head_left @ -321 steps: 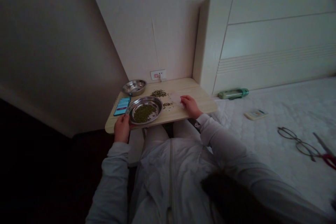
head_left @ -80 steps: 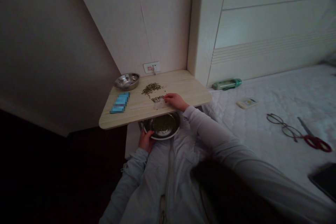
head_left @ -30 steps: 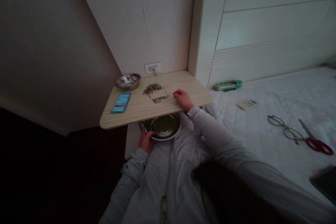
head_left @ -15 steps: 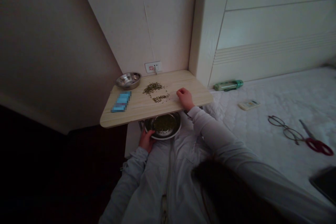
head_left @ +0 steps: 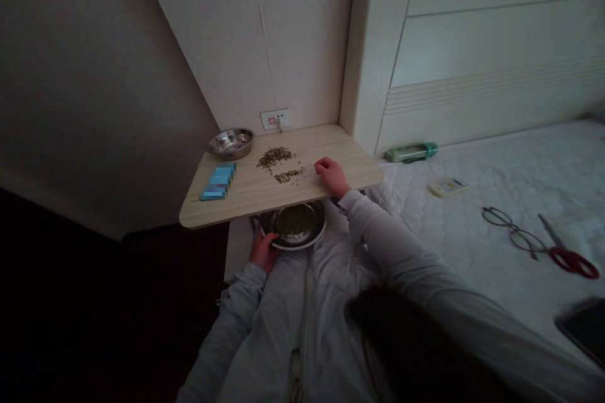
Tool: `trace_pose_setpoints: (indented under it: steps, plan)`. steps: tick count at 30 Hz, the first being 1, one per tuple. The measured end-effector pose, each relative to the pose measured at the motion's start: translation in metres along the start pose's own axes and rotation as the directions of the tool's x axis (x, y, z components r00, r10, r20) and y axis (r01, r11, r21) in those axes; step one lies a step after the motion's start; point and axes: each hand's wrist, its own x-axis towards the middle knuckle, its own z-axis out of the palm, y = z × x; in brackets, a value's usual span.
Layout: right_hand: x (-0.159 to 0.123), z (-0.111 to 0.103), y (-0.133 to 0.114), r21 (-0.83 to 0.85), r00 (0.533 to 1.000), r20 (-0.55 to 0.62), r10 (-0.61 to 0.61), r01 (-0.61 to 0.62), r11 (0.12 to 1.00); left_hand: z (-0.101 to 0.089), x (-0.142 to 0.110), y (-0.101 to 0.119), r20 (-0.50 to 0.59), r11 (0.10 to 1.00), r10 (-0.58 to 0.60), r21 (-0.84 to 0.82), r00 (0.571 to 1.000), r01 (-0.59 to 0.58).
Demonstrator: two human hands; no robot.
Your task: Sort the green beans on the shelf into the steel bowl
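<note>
On the wooden board (head_left: 246,192), small dark-green beans or seeds (head_left: 275,156) lie in a loose heap, and a smaller row (head_left: 286,176) sits nearer me. My right hand (head_left: 332,176) rests on the board to the right of that row, fingers curled together. A faint pale patch shows between its fingertips and the row; what the hand holds, if anything, I cannot make out. Below the board's front edge, my left hand (head_left: 265,250) grips the near-left rim of a steel bowl (head_left: 302,242). More of the green pieces (head_left: 297,219) lie in this bowl, whose far side the board partly hides.
A second steel bowl (head_left: 231,143) stands at the board's back left, behind a phone with a blurred blue screen (head_left: 217,182). On the white bed lie a green bottle (head_left: 411,152), a remote (head_left: 448,187), glasses (head_left: 513,230), red-handled scissors (head_left: 573,262) and a dark object (head_left: 586,327).
My right hand has shifted slightly left, toward the small row of green pieces. My left hand still holds the bowl's rim in the same place.
</note>
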Motion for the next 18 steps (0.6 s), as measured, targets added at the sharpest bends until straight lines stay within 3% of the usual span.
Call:
trace_pose_setpoints:
  steps: [18]
  plan:
    - [0.0044, 0.0061, 0.0085, 0.096, 0.99, 0.131, -0.049, 0.037, 0.995, 0.0007, -0.0026, 0.001, 0.008, 1.0, -0.001, -0.003, 1.0, 0.001]
